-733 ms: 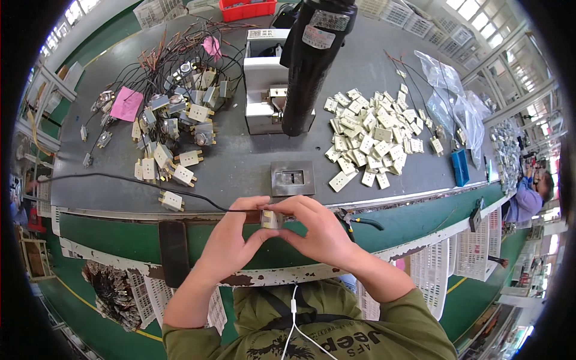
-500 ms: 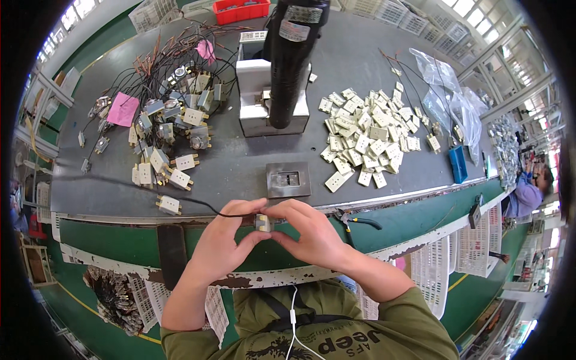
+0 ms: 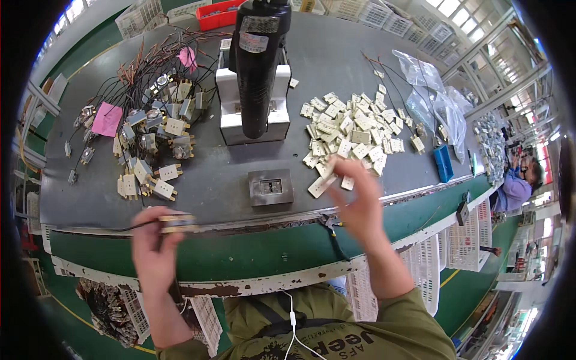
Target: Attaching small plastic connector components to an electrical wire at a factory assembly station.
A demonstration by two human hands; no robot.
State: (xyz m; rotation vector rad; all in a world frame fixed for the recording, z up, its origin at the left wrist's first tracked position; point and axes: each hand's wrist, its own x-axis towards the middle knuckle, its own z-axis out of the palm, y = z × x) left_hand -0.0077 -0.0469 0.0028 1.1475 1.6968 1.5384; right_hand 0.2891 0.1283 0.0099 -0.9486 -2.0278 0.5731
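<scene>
My left hand (image 3: 155, 246) pinches a small socket body (image 3: 177, 224) with brass-coloured ends. A black cable runs from this body to the left, past my fingers. Blurred by motion, my right hand (image 3: 362, 207) reaches to the near edge of a heap of cream cover plates (image 3: 362, 137). Its index finger and thumb look apart, next to a cream plate (image 3: 318, 187). Between my hands, farther back on the bench, lies a square metal fixture (image 3: 271, 187) with a rectangular recess.
A press with a black cylinder (image 3: 258, 72) stands behind the fixture. Wired sockets (image 3: 153, 129) are heaped at the left, with a pink paper (image 3: 107, 119). Pliers (image 3: 333, 228) lie at the front edge; a blue tray (image 3: 443, 164) and plastic bags (image 3: 450, 111) are at the right.
My hands have parted. The left moved left with the wired socket body; the right let go of it and moved right to the cream plates. The whole view shifted slightly.
</scene>
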